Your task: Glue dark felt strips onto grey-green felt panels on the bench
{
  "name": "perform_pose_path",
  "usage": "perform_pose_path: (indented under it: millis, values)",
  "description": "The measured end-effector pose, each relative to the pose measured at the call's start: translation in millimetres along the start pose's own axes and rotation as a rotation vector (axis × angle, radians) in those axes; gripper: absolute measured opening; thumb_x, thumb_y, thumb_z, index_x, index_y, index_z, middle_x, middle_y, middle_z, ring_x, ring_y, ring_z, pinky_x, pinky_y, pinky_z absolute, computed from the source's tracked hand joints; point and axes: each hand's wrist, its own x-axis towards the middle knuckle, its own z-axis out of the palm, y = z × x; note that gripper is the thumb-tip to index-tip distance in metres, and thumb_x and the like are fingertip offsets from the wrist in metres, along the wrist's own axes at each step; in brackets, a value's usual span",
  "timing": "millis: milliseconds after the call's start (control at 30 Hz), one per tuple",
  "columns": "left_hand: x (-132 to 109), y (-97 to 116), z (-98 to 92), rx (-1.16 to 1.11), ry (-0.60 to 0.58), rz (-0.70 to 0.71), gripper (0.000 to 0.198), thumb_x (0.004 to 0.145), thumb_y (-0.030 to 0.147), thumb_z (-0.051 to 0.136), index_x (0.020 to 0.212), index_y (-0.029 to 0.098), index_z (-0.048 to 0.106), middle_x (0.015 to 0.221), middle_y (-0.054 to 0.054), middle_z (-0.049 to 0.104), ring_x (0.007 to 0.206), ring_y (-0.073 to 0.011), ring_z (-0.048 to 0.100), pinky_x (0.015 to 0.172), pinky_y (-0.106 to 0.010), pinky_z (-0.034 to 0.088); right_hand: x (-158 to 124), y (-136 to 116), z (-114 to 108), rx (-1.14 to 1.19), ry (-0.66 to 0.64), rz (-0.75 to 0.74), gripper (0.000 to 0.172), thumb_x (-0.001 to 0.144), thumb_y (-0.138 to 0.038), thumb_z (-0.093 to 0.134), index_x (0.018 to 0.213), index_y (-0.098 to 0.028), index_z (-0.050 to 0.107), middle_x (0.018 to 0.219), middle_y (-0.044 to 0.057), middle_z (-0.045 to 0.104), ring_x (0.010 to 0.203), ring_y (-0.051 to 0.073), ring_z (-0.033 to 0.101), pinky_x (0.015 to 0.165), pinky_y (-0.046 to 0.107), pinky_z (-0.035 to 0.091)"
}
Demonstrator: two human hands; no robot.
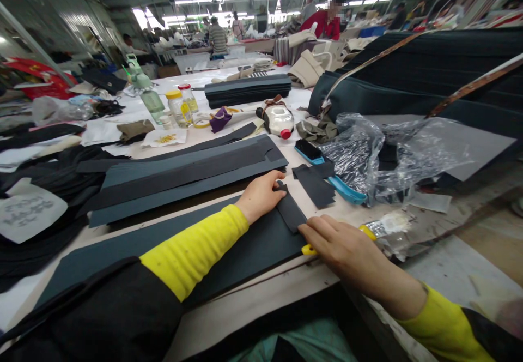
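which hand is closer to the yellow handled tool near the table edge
Right. The right hand is closed over the yellow-handled tool, hiding its middle; the left hand is apart from it, pressing on the small dark fabric piece.

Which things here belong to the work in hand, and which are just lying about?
In use: left hand pressing the small dark patch; long dark panel beneath it; right hand over the yellow tool.
Lying about: brush, plastic bag, jars, white bottle, stack of dark strips, spare patches.
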Motion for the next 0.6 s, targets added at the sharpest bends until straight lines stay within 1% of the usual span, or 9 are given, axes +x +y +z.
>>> perform_pose_path:
  millis: [200,267,333,367,433,467,533,600]
  values:
    - [-1,1,1.5,0.057,-0.013,0.020,0.038,0.078,0.022,0.058,0.115,0.018,0.051,0.096,-0.004,0.063,0.088,-0.0180,0.060,0.080,-0.030,0.047,-1,1,1,0.030,-0.028,0.026,0.021,0.075,0.000,0.048,0.089,-0.011,0.057,0.079,0.006,0.048,0.070,0.019,0.045,0.055,0.028,0.035]
    - [-4,4,0.9,0.088,-0.006,0.046,0.041,0.078,0.020,0.058,0.117,0.018,0.049,0.100,-0.004,0.061,0.092,-0.0183,0.057,0.084,-0.031,0.045,0,1,1,0.037,-0.039,0.029,0.018,0.078,-0.001,0.047,0.088,-0.012,0.057,0.078,0.006,0.048,0.069,0.019,0.045,0.055,0.028,0.036]
    - [-7,8,0.2,0.225,0.041,0.133,0.039,0.079,0.019,0.056,0.117,0.019,0.047,0.110,-0.006,0.055,0.102,-0.0208,0.052,0.090,-0.035,0.042,1,1,1,0.041,-0.047,0.030,0.012,0.083,-0.007,0.047,0.086,-0.013,0.057,0.077,0.006,0.048,0.069,0.018,0.046,0.055,0.028,0.036]
    - [-9,11,0.0,0.333,0.053,0.203,0.032,0.082,0.019,0.053,0.114,0.019,0.049,0.113,-0.007,0.053,0.106,-0.0224,0.049,0.090,-0.036,0.042,2,0,1,0.043,-0.049,0.032,0.010,0.086,-0.012,0.047,0.085,-0.013,0.057,0.076,0.005,0.047,0.068,0.018,0.047,0.055,0.028,0.037]
    - [-13,14,0.7,0.547,0.022,0.342,0.019,0.088,0.018,0.042,0.102,0.016,0.054,0.110,-0.009,0.054,0.104,-0.0234,0.048,0.086,-0.037,0.043,3,-3,1,0.033,-0.056,0.037,0.011,0.087,-0.018,0.048,0.083,-0.014,0.058,0.074,0.005,0.048,0.066,0.018,0.048,0.054,0.028,0.039]
    - [-14,15,1.6,0.617,-0.012,0.386,0.020,0.090,0.018,0.037,0.097,0.015,0.055,0.104,-0.009,0.056,0.100,-0.0228,0.050,0.083,-0.036,0.044,4,-5,1,0.022,-0.062,0.033,0.011,0.087,-0.017,0.049,0.082,-0.014,0.058,0.074,0.005,0.048,0.065,0.018,0.049,0.053,0.028,0.040]
    - [-18,16,3.9,0.645,-0.071,0.410,0.023,0.091,0.027,0.038,0.093,0.013,0.056,0.097,-0.009,0.058,0.094,-0.0222,0.053,0.081,-0.034,0.045,5,-8,-1,0.010,-0.081,0.015,0.008,0.083,-0.013,0.052,0.082,-0.013,0.059,0.074,0.006,0.050,0.065,0.019,0.051,0.052,0.029,0.043]
    - [-25,16,5.7,0.619,-0.076,0.390,0.035,0.087,0.043,0.045,0.096,0.011,0.056,0.100,-0.011,0.059,0.096,-0.0247,0.053,0.081,-0.037,0.047,5,-6,-6,0.059,-0.100,0.006,0.012,0.078,-0.010,0.052,0.086,-0.014,0.061,0.075,0.006,0.051,0.066,0.018,0.053,0.053,0.028,0.046]
